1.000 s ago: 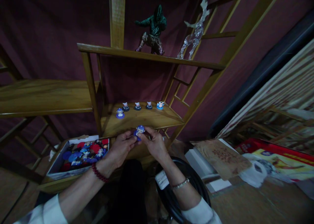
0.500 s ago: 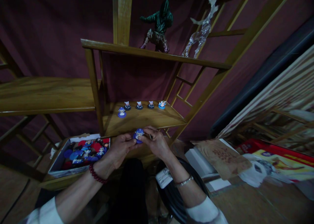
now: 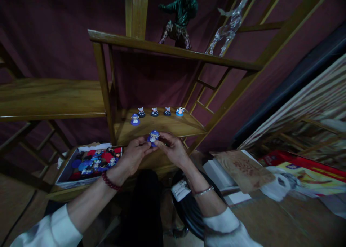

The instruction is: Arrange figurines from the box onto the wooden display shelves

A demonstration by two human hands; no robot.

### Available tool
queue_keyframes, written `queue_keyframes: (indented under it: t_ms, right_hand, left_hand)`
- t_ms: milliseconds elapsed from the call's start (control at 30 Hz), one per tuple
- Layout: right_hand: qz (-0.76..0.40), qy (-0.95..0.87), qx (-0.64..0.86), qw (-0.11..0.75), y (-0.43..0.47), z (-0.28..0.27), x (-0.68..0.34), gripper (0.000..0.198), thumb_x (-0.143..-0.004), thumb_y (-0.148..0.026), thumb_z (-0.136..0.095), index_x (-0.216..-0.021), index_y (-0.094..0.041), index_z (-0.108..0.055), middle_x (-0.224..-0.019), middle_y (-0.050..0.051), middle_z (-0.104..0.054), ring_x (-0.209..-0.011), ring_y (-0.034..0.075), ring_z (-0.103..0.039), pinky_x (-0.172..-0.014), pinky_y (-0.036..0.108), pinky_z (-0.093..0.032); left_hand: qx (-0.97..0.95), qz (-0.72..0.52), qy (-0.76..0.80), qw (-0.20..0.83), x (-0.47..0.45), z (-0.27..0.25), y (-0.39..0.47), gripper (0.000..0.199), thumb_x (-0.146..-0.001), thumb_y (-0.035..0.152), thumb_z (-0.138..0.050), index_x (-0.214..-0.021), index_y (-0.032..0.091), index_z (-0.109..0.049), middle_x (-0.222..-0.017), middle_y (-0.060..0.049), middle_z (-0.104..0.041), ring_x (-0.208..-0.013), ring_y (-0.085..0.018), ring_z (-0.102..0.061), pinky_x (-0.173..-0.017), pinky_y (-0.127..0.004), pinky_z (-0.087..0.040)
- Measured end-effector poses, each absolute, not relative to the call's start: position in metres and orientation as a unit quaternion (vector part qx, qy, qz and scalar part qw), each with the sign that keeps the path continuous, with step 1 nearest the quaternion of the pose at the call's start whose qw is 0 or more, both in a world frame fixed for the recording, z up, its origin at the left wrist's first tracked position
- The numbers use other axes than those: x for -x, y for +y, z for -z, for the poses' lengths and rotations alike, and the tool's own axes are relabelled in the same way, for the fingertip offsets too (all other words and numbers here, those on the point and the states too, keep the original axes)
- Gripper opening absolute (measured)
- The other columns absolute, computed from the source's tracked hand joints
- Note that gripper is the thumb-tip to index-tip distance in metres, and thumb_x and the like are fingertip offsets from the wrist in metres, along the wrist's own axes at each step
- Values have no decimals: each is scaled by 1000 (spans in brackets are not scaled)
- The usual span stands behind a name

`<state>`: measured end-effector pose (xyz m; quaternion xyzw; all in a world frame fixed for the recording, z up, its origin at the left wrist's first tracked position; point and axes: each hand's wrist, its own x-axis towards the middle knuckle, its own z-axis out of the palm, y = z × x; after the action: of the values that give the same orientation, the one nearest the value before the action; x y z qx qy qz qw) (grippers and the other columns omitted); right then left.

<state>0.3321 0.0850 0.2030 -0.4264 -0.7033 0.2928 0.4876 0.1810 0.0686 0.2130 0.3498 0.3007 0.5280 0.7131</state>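
A small purple figurine (image 3: 154, 136) with a round base is pinched between my left hand (image 3: 136, 154) and my right hand (image 3: 173, 148), upright just in front of the shelf's edge. Both hands have their fingers closed on its base and sides. On the wooden shelf (image 3: 162, 128) beyond stands a matching purple figurine (image 3: 135, 119), at the left front. Behind it runs a row of dark-based figurines (image 3: 154, 111), ending at the right with a light blue one (image 3: 180, 111).
An open box (image 3: 61, 178) of jumbled figurines sits left of my hands. On the upper shelf (image 3: 173, 51) stand a green-clad crouching statue (image 3: 178, 16) and a clear deer figure (image 3: 227, 27). A black round stool (image 3: 194, 218) is below my right arm; paper packaging (image 3: 240, 171) lies at the right.
The purple figurine and both hands have risen slightly in view, toward the shelf edge. The camera view has tilted down a little. Both hands keep their hold.
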Motion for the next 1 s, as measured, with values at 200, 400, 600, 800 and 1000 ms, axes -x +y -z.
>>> queue_keyframes:
  t_ms: [200,400,600,800,1000]
  right_hand:
    - [-340,-683,433,479,91,-200,-336,26,-75,-36,-64,-96,-22,-67,-96,3,-68,-89,19,-61,-83,32,-48]
    - [-336,-691,444,460,96,-205,-337,26,-76,-37,-62,-95,-20,-67,-92,3,-69,-85,19,-63,-81,31,-49]
    - [-364,-684,436,458,101,-206,-335,28,-75,-37,-62,-96,-20,-67,-89,2,-69,-85,19,-62,-79,31,-49]
    - [-394,-666,421,473,109,-206,-335,25,-74,-36,-63,-91,-19,-67,-87,2,-69,-84,18,-62,-78,30,-49]
    - [-397,-650,424,490,116,-205,-336,25,-72,-36,-65,-89,-18,-68,-86,2,-69,-82,18,-62,-78,31,-49]
  left_hand:
    - [-347,-527,310,711,-185,-215,73,12,-69,8,-62,-81,9,-65,-92,-8,-66,-88,-17,-61,-92,-40,-46]
    - [-339,-536,325,702,-187,-216,80,16,-69,3,-60,-84,11,-59,-86,-5,-65,-83,-14,-61,-91,-41,-46]
    - [-332,-545,329,696,-188,-214,87,17,-69,0,-59,-82,11,-55,-83,-4,-64,-83,-14,-61,-92,-42,-46]
    - [-362,-543,344,675,-189,-213,91,18,-72,2,-57,-87,12,-57,-86,-4,-65,-81,-13,-61,-90,-41,-47]
    - [-399,-530,356,658,-187,-216,94,21,-73,1,-53,-90,11,-59,-86,-5,-64,-81,-13,-61,-90,-41,-48]
